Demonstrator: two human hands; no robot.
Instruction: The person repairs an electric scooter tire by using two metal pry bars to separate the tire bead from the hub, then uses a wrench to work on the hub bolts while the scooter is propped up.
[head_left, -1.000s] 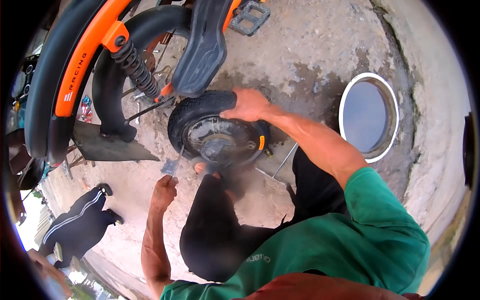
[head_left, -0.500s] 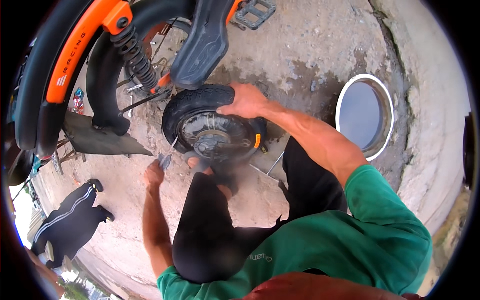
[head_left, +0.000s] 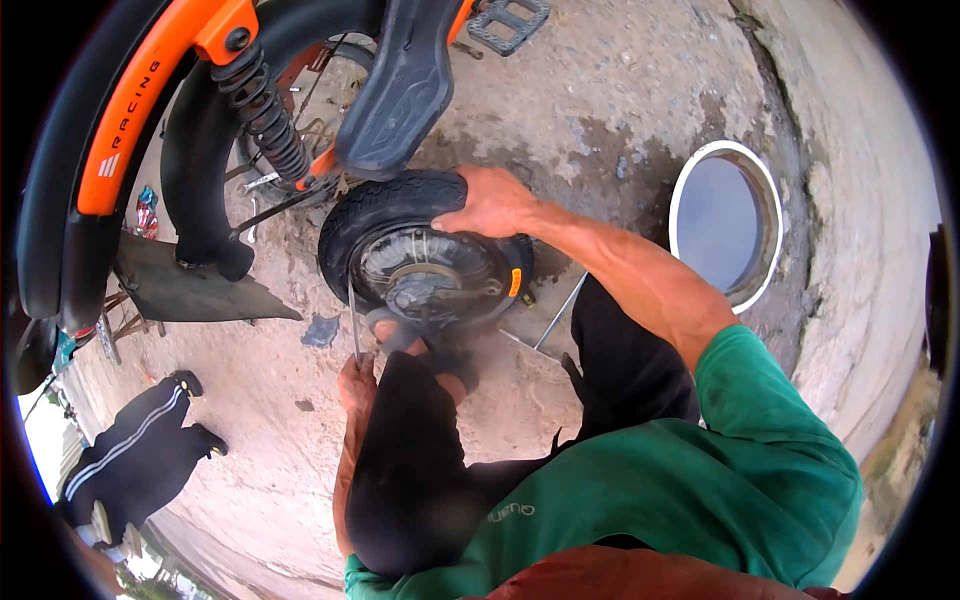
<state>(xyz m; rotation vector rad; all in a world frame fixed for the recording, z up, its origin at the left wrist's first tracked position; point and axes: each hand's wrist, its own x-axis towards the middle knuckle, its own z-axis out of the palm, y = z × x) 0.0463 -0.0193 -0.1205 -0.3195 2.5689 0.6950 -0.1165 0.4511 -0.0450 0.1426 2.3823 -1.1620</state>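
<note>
A black-tyred wheel (head_left: 425,255) with a broad metal hub lies tilted on the ground between my feet, under the bike. My right hand (head_left: 490,203) is clamped over the top of its tyre, fingers wrapped round the tread and thumb on the sidewall. In my left hand (head_left: 357,380) is a thin metal tyre lever (head_left: 354,325), held near its lower end. Its upper end meets the tyre's left edge by the rim; how far it goes in cannot be made out. On the ground to the left is a dark grey scrap (head_left: 321,330).
An orange and black bike (head_left: 390,90) with a spring shock stands at the upper left. A round white-rimmed basin (head_left: 768,250) of water is at the right. A dark flat sheet (head_left: 200,285) lies left, and another person's legs (head_left: 135,440) show at lower left.
My left hand has moved right, away from beside the grey scrap, and now grips the tyre lever, which stands more upright. My right hand stays on the tyre.
</note>
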